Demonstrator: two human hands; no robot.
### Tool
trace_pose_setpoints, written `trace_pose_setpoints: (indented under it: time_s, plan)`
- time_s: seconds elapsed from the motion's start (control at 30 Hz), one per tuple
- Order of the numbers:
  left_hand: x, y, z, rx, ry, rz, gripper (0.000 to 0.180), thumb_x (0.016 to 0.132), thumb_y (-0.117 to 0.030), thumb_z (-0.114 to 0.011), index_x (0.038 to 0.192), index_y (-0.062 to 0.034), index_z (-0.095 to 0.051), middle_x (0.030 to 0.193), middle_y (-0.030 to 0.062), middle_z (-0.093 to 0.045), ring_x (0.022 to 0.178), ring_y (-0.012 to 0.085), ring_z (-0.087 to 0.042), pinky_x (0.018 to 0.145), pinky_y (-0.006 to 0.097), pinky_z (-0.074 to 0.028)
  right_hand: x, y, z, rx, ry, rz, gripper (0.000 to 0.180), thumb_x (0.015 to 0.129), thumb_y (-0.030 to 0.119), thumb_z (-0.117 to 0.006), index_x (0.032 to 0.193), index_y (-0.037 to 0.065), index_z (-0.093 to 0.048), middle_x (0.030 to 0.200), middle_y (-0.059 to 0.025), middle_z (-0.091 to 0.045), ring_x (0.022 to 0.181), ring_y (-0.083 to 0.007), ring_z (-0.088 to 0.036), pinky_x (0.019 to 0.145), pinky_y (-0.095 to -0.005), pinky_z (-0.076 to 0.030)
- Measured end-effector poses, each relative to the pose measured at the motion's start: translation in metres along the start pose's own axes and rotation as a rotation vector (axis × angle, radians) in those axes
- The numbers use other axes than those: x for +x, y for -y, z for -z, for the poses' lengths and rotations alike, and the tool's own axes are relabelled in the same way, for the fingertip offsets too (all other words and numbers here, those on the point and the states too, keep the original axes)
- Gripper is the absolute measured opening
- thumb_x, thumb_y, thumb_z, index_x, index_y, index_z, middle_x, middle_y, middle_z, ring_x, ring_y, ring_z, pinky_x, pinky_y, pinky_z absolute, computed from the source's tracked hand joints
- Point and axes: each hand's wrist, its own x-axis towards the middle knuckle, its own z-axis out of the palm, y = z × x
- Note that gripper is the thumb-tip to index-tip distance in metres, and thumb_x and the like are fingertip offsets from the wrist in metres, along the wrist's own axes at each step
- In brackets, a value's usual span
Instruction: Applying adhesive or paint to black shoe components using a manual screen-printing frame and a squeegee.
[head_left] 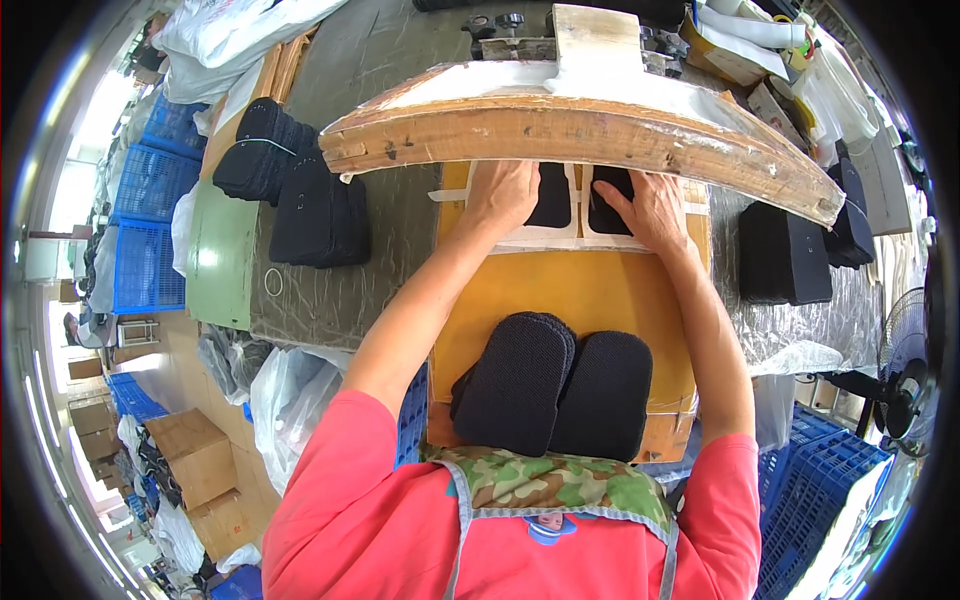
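Note:
Two black fabric pieces, a left one [554, 198] and a right one [611, 200], lie side by side inside white-edged outlines on a yellow board [560, 290]. At the left piece's outer edge is my left hand [506, 194], its fingertips hidden under a raised wooden frame [560, 130]. My right hand [652, 208] rests flat at the right piece, thumb stretched apart over the black fabric, other fingertips partly covered by the frame. Closer to my body, two stacks of rounded black mesh pieces, a left stack [510, 385] and a right stack [602, 395], lie on the board.
Stacks of black pieces stand on the table at left [318, 215] and right [785, 255]. A banded black bundle [262, 150] lies farther left. Blue crates [150, 265] line the left side; another blue crate [820, 500] and a fan [905, 375] are at right.

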Motion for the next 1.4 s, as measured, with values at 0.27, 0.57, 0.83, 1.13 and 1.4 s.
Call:
trace_pose_setpoints:
  time_s: [0.27,0.57,0.83,1.13,1.4]
  plan:
    - [0.001,0.004,0.004,0.009,0.173,0.066,0.034,0.098,-0.023,-0.044,0.116,0.0005,-0.061,0.112,0.0236,-0.064,0.105,0.0412,-0.059,0.094,0.05,-0.045,-0.007,-0.001,-0.002,-0.119,0.006,0.007,0.077,0.091,0.063,-0.052,0.141,0.006,-0.046,0.133,-0.0247,-0.055,0.13,-0.0385,-0.046,0.111,-0.0529,-0.024]
    - [-0.016,0.015,0.03,-0.168,-0.051,0.06,0.034,0.099,-0.02,-0.047,0.122,0.0023,-0.056,0.122,0.0246,-0.058,0.118,0.0407,-0.051,0.103,0.049,-0.037,-0.008,-0.001,0.0,-0.073,-0.041,0.045,0.079,0.088,0.062,-0.057,0.142,0.005,-0.045,0.127,-0.0238,-0.059,0.124,-0.0393,-0.051,0.11,-0.0527,-0.026]
    - [-0.03,0.017,0.168,-0.868,-0.446,0.111,0.07,0.103,-0.056,-0.027,0.143,0.0002,-0.04,0.144,0.018,-0.046,0.134,0.0241,-0.043,0.112,0.038,-0.029,-0.009,0.008,0.013,-0.043,-0.193,0.022,0.046,0.086,0.028,-0.071,0.125,0.005,-0.061,0.117,-0.0176,-0.065,0.114,-0.0347,-0.057,0.102,-0.0506,-0.035]
    - [-0.099,-0.003,0.134,-0.742,-0.153,0.192,0.069,0.102,-0.057,-0.027,0.127,0.002,-0.052,0.151,0.0214,-0.038,0.137,0.0269,-0.039,0.114,0.042,-0.023,-0.088,0.096,0.14,0.559,0.346,0.428,0.025,0.082,0.004,-0.067,0.107,0.007,-0.068,0.107,-0.0107,-0.069,0.095,-0.0318,-0.067,0.085,-0.0398,-0.054]
    - [-0.132,0.006,0.084,-0.637,-0.072,0.233,0.009,0.094,-0.011,-0.051,0.1,-0.0041,-0.051,0.16,0.0243,-0.018,0.105,0.017,-0.053,0.087,0.03,-0.044,0.097,0.031,0.074,-0.252,-0.287,0.227,0.048,0.092,0.019,-0.06,0.137,0.007,-0.047,0.138,-0.0148,-0.052,0.131,-0.0322,-0.045,0.11,-0.0473,-0.031]
